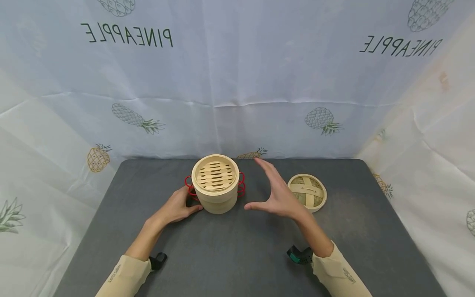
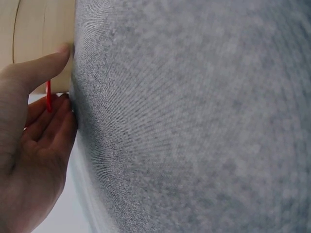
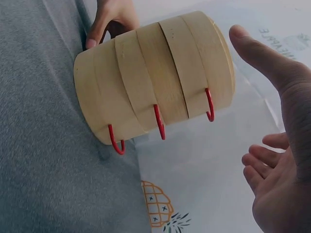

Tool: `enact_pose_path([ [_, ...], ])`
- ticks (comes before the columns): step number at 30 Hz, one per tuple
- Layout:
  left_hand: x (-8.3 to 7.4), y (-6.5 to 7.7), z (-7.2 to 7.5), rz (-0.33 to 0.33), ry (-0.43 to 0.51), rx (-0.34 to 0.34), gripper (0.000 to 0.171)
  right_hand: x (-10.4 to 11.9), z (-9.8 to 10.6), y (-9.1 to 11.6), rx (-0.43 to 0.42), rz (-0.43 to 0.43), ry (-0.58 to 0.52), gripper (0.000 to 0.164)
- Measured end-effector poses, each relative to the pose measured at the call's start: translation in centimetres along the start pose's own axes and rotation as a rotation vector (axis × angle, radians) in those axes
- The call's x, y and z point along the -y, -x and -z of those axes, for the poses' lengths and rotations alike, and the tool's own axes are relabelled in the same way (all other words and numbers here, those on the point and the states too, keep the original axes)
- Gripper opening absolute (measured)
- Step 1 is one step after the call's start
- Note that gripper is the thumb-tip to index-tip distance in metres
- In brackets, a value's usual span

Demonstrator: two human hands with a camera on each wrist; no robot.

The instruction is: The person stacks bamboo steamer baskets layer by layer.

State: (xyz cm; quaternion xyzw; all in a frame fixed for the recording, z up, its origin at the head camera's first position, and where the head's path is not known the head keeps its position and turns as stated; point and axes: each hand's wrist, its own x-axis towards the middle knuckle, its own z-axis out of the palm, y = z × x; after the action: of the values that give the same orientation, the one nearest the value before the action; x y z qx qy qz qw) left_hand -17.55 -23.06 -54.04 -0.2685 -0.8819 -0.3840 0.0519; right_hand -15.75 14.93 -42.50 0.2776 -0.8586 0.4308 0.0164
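A stack of three bamboo steamer tiers (image 1: 215, 183) with red wire handles (image 3: 159, 122) stands without a lid at the back middle of the grey table (image 1: 237, 255). My left hand (image 1: 178, 206) rests at the stack's left base. Its thumb (image 2: 62, 52) touches the bottom tier's wall, and its loosely extended fingers (image 2: 53, 121) lie by a red handle (image 2: 48, 97). My right hand (image 1: 276, 194) hovers open just right of the stack, palm towards it, touching nothing. The woven bamboo lid (image 1: 307, 192) lies flat on the table behind the right hand.
A white cloth backdrop (image 1: 237, 82) printed with pineapples walls the table at the back and both sides. Small strap mounts sit at my left wrist (image 1: 157, 260) and right wrist (image 1: 298, 255). Bare table stretches in front of the steamer.
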Motion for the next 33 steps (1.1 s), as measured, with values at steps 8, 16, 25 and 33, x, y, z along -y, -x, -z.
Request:
enact_pose_path([
  [8,-0.7,0.1,0.3,0.023,0.001,0.01,0.063,-0.4,0.6,0.8,-0.004,0.029,0.001,0.13],
  [16,-1.1,0.1,0.4,0.056,-0.016,0.022,0.064,-1.0,1.3,1.6,0.007,0.024,0.018,0.129],
  [25,-1.8,-0.3,0.4,0.12,-0.045,0.072,0.061,-2.5,2.2,3.0,0.015,0.011,0.048,0.127],
  [33,0.6,0.2,-0.2,0.003,-0.004,0.002,0.063,-3.9,3.1,4.4,0.002,-0.007,0.061,0.118],
])
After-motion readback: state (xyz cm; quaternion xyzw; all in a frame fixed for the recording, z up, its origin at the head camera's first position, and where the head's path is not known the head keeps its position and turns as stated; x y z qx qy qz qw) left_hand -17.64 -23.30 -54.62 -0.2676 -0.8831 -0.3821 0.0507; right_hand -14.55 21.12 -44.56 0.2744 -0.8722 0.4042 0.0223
